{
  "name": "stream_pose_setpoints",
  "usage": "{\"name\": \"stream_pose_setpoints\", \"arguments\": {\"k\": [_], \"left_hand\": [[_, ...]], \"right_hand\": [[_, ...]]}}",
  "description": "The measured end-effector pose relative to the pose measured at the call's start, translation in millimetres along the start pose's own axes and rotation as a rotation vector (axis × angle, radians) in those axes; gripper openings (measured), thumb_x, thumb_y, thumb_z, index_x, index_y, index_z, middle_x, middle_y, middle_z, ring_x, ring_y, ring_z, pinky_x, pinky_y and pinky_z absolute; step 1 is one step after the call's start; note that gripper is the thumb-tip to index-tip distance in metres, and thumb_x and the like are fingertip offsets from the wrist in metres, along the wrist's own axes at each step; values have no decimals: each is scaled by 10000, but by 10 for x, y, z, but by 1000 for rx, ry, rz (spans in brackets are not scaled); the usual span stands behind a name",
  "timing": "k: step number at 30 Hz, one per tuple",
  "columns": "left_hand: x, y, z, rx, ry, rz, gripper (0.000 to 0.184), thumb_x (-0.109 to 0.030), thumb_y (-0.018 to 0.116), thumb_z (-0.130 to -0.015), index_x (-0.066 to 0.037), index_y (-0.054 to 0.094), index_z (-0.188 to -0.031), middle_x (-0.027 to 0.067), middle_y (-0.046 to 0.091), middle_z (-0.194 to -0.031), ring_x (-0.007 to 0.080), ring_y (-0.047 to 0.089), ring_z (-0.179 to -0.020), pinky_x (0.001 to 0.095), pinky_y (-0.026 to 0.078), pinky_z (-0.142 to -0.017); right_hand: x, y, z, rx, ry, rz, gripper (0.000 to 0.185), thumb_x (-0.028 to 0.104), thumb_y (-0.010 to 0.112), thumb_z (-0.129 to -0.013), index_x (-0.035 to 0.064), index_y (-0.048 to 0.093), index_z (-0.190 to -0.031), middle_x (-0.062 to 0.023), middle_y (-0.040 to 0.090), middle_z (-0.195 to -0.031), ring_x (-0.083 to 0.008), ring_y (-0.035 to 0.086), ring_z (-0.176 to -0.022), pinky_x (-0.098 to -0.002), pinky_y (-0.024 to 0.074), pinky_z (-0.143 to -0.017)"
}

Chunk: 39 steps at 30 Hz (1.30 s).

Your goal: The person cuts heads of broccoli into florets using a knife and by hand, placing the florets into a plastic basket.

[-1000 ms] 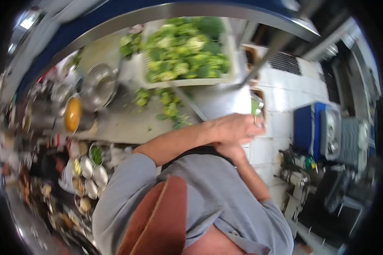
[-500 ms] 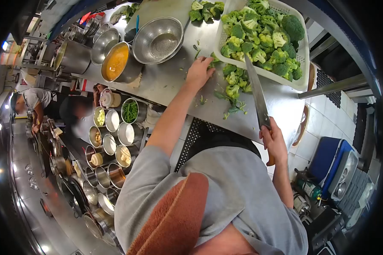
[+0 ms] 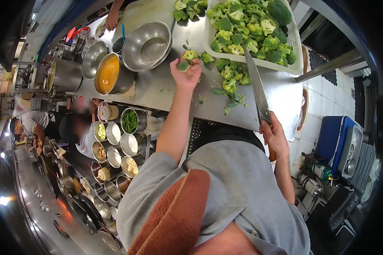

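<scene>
My left hand (image 3: 187,77) is turned palm up above the steel counter, fingers curled round broccoli florets (image 3: 190,55). My right hand (image 3: 275,132) grips a large kitchen knife (image 3: 257,87); its long blade points away from me, the tip by the rim of a white plastic basket (image 3: 303,63). That basket is heaped with cut broccoli (image 3: 253,29). Between the blade and my left hand lie loose florets (image 3: 230,76) and leafy stem trimmings (image 3: 232,100). Left of my left hand stands a perforated steel colander (image 3: 151,44).
A steel pot of orange liquid (image 3: 108,74) is on the counter (image 3: 157,89) at left. More broccoli (image 3: 189,9) lies at the far side, near a cutting board (image 3: 151,10). Another person's hand (image 3: 112,19) reaches in there. Several ingredient tins (image 3: 129,121) and a co-worker (image 3: 32,123) are at left.
My left hand has lifted from the counter, turned palm up and moved left toward the colander with broccoli florets. The knife stays almost in place. Another person's hand has appeared at the top.
</scene>
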<state>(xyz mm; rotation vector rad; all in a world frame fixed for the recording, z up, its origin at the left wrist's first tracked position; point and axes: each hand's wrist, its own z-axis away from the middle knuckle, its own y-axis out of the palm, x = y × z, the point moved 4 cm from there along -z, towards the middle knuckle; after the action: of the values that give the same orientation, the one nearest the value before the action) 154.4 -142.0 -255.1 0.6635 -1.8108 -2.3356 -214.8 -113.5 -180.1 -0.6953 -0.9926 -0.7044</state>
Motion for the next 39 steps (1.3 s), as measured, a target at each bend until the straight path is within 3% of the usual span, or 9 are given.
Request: {"name": "stream_pose_setpoints", "arguments": {"k": [2,5,9,13,19,22,31,34,39], "left_hand": [[-48,106,-40,176,-220,248,222,-204,577,-932,-40,609,-1079,173,608,-1063,222,604,-901,295,540,-668],[-79,74,-295,-68,-253,-211,233,-220,605,-906,-49,616,-1064,184,641,-1011,270,641,-816,241,534,-540],[-135,195,-310,56,46,-1630,407,-228,694,-848,-65,642,-1217,120,646,-1131,250,687,-855,329,570,-609],[31,279,-457,480,348,-2292,527,-190,736,-833,-56,592,-1322,98,713,-1094,195,687,-928,307,565,-649],[-304,405,-4,37,-3,-1638,471,-151,730,-842,-56,621,-1290,83,685,-865,142,649,-730,267,507,-580],[-408,614,169,86,61,-1243,448,-94,698,-874,-18,593,-1304,70,664,-832,127,625,-706,258,472,-543],[282,1960,-232,498,70,-1333,479,-105,689,-894,-22,552,-1345,83,652,-840,137,616,-698,260,451,-558],[656,2173,-500,441,80,-1604,565,-159,716,-889,-37,507,-1399,135,676,-1034,186,657,-859,277,510,-671],[701,2133,-759,407,621,-1696,776,-338,770,-825,-107,422,-1480,242,536,-1372,259,622,-1141,378,523,-927]], "right_hand": [[-9,22,-6,-7,-7,7,145,102,512,-1001,35,510,-1129,-34,572,-666,-87,453,-449,-268,372,-406],[-16,17,7,1,6,13,135,102,510,-1002,31,506,-1117,-38,576,-667,-86,454,-449,-269,372,-405],[30,-6,15,-3,-3,9,123,103,509,-1002,26,502,-1098,-41,572,-662,-88,454,-450,-272,373,-406],[76,-35,0,-18,-28,31,110,96,508,-1001,26,502,-1086,-44,566,-662,-88,455,-452,-273,370,-405],[99,-118,-7,-31,-23,-3,114,97,505,-1003,23,497,-1089,-46,564,-662,-102,456,-451,-277,375,-404],[-41,-166,-30,-24,-18,-33,122,102,511,-998,24,494,-1090,-49,573,-660,-110,468,-451,-282,386,-408],[-27,-181,-55,1,-36,80,119,116,530,-986,21,471,-1026,-96,610,-664,-165,509,-464,-332,416,-449],[1,-179,6,6,-38,101,111,110,527,-989,22,480,-1039,-74,592,-668,-144,488,-482,-312,401,-457],[-94,-192,0,-3,-101,133,103,107,523,-993,21,478,-1030,-48,575,-673,-108,468,-498,-285,383,-449]]}}
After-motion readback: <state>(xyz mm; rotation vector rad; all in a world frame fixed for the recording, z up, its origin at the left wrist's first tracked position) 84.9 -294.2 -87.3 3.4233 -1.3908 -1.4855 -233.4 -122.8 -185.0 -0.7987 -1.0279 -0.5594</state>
